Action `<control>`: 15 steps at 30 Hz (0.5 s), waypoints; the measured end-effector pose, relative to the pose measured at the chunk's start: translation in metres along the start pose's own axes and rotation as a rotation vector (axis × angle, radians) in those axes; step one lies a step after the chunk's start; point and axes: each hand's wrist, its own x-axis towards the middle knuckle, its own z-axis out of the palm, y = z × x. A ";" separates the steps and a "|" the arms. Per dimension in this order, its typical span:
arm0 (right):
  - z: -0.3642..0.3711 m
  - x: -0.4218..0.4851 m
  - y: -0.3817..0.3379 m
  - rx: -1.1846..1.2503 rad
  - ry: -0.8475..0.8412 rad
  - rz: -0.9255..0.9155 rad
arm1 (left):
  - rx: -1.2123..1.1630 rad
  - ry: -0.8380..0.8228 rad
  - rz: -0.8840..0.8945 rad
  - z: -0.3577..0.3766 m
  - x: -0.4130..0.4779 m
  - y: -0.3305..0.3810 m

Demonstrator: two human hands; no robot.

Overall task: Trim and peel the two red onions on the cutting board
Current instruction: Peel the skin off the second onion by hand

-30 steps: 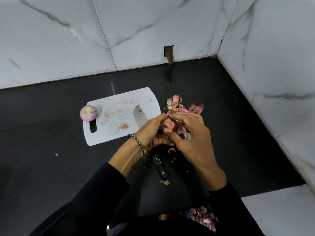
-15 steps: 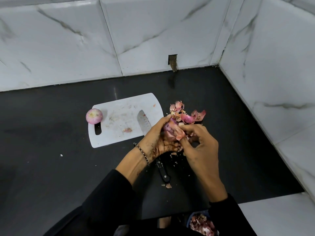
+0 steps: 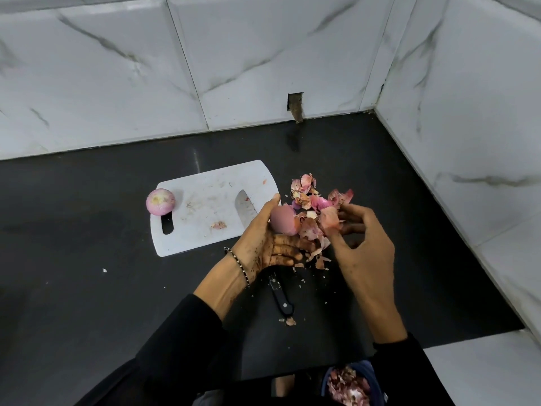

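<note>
My left hand [image 3: 263, 238] holds a red onion [image 3: 283, 221] just right of the white cutting board [image 3: 205, 227], thumb up over it and fingers curled beneath. My right hand [image 3: 363, 247] pinches a loose piece of pink skin [image 3: 330, 218] a little to the right of that onion. A second onion [image 3: 160, 201], trimmed and pale pink, sits at the board's left edge. A knife lies under my left hand: its blade [image 3: 245, 208] rests on the board and its black handle [image 3: 280, 297] points toward me.
A heap of onion skins [image 3: 316, 197] lies on the black counter right of the board, with scraps scattered near the knife handle. A container of peels [image 3: 348, 385] shows at the bottom edge. White marble walls close the back and right sides.
My right hand has pulled away to the right with a strip of skin, uncovering more of the onion in my left hand. The camera view has shifted slightly.
</note>
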 end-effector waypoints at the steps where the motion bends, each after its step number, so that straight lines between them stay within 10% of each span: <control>1: 0.000 0.002 0.002 -0.056 -0.040 0.004 | 0.027 -0.004 0.004 0.000 0.000 -0.001; 15: 0.001 -0.004 -0.023 0.353 -0.244 0.174 | 0.116 -0.045 0.384 0.011 -0.001 -0.003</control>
